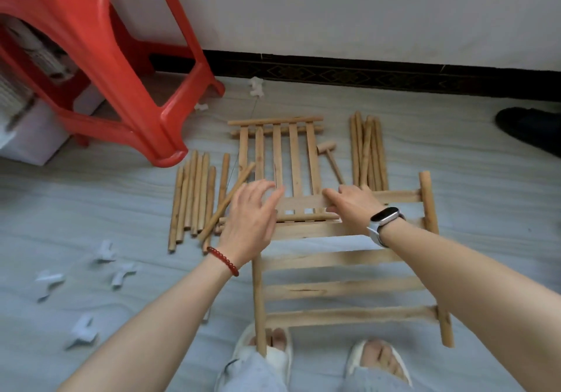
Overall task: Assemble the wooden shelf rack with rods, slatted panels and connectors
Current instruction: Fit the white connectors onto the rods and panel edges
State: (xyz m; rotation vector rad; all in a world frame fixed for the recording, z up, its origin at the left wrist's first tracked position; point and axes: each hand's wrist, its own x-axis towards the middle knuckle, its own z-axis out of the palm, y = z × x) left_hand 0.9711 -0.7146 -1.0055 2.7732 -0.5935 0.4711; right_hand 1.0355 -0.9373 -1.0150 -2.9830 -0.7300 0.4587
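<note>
Reaching forward over a pale grey floor (91, 203) with faint wood-grain streaks, both hands met at the far edge of the nearer slatted panel (343, 288). The left hand (250, 218), a red bead bracelet (223, 260) on its wrist, hovered with fingers spread and relaxed, grasping nothing. The right hand (353, 205), with a smartwatch (384, 220) on the wrist, lay with its fingers extended along the panel's farthest slat; whether they actually pinched it could not be told.

That panel lay flat in front of the person's slippered feet (376, 358), its slats running crosswise between two side rods. A second slatted panel (277, 154) lay beyond it, slats running away from the person, its near end overlapped by the first. A small wooden mallet (329, 159) rested just right of the far panel. One bundle of rods (194, 200) lay left of the panels, one of them slanting across the others; another bundle of rods (368, 151) lay to the right.

White connectors (106, 273) were scattered on the floor at lower left, with a few more white connectors (256, 86) near the wall. A red plastic stool (121, 66) stood at upper left, a white box (30, 136) beneath it. A dark patterned skirting (364, 74) ran along the foot of a plain white wall (364, 9).
</note>
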